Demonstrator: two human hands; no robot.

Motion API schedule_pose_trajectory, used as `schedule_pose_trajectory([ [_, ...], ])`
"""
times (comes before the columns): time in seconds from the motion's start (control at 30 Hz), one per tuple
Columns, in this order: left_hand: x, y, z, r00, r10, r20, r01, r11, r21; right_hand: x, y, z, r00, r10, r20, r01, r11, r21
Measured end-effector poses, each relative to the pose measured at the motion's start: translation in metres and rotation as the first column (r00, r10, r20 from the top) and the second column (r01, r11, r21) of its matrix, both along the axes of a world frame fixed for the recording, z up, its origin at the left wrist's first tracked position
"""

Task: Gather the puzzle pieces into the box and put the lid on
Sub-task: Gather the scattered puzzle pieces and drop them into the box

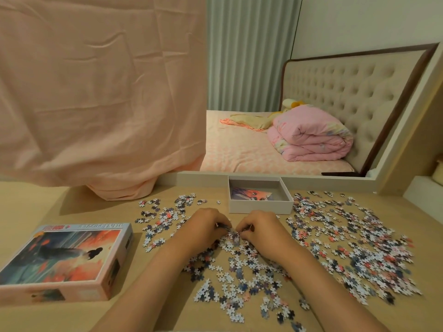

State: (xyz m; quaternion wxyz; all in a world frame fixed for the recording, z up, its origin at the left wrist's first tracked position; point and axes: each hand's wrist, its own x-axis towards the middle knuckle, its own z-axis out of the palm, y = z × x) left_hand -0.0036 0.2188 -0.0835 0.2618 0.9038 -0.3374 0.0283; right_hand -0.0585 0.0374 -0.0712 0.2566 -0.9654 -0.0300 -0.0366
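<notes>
Several small puzzle pieces [347,245] lie scattered over the wooden table [36,207], thickest at the right and in front of me. The open white box [260,207] stands at the table's far edge with a printed picture sheet inside. Its lid [69,257], printed with a figure on an orange and blue scene, lies at the left. My left hand [206,226] and my right hand [260,227] meet just in front of the box, fingers curled, pinching a small clump of pieces between them.
A large mirror [263,92] stands behind the table and shows a bed with a pink quilt. A peach cloth [96,92] hangs over the mirror's left part down onto the table. A white ledge [422,188] rises at the far right.
</notes>
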Motion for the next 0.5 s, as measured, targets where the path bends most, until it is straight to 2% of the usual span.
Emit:
schedule_pose_trajectory([
  [0.17,0.004,-0.002,0.005,0.997,0.056,-0.057,-0.064,0.988,-0.141,-0.002,-0.019,0.010,0.997,-0.078,-0.018,0.080,0.979,0.187],
  [0.3,0.014,-0.019,0.023,0.988,0.112,-0.111,-0.141,0.943,-0.303,0.009,-0.041,0.031,0.985,-0.151,0.085,0.125,0.958,0.258],
  [0.37,0.025,-0.036,0.034,0.990,0.113,-0.083,-0.133,0.941,-0.312,0.023,-0.051,0.041,0.973,-0.179,0.145,0.139,0.959,0.246],
  [0.5,0.056,-0.075,0.047,0.994,0.104,-0.042,-0.111,0.967,-0.229,0.054,-0.067,0.053,0.958,-0.191,0.212,0.156,0.973,0.170],
])
